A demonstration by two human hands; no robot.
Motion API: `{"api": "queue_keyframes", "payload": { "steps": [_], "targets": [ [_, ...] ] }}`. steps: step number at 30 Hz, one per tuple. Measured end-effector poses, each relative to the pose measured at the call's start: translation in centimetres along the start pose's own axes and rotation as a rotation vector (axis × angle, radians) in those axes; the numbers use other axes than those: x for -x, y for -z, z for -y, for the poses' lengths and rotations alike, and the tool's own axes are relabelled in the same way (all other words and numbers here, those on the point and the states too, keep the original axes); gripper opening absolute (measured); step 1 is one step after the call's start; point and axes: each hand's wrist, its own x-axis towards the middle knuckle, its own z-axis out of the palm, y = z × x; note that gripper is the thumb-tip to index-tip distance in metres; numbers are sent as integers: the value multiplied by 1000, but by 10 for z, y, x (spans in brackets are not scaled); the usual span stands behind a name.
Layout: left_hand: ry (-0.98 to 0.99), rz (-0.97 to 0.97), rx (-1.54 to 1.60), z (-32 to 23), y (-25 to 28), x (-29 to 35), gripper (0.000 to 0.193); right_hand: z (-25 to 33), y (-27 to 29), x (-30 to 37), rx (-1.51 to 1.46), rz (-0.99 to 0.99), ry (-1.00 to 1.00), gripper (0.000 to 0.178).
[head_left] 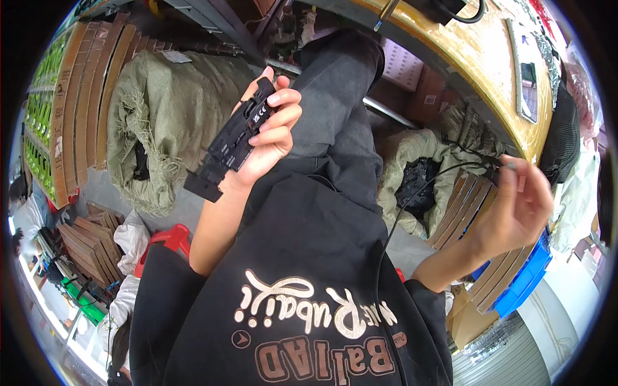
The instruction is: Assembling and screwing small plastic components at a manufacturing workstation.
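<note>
The 2 hands are well apart. The left hand (275,136) is clamped on a black plastic module (235,145), held tilted in the air beside the person's legs, short of the worktop (476,55). The right hand (521,202) has its fingertips drawn together at a thin black cable (405,203); I cannot tell whether they grip it. Good handling probably means holding the module by its edges, and guiding the cable slack, without tugging, clear of the sleeve.
</note>
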Motion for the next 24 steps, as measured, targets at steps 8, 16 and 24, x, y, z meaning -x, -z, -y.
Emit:
{"api": "queue_keyframes", "payload": {
  "steps": [8, 16, 24],
  "targets": [
    [128, 35, -151, 21, 21, 1, 38, -4, -58, 68, -544, 264, -400, 26],
    [106, -129, -315, 44, 28, -19, 33, -3, -73, 77, -679, 239, -625, 24],
    [-21, -501, -1077, 68, 26, -25, 31, -21, -77, 86, -63, 454, -245, 20]
  ]
}}
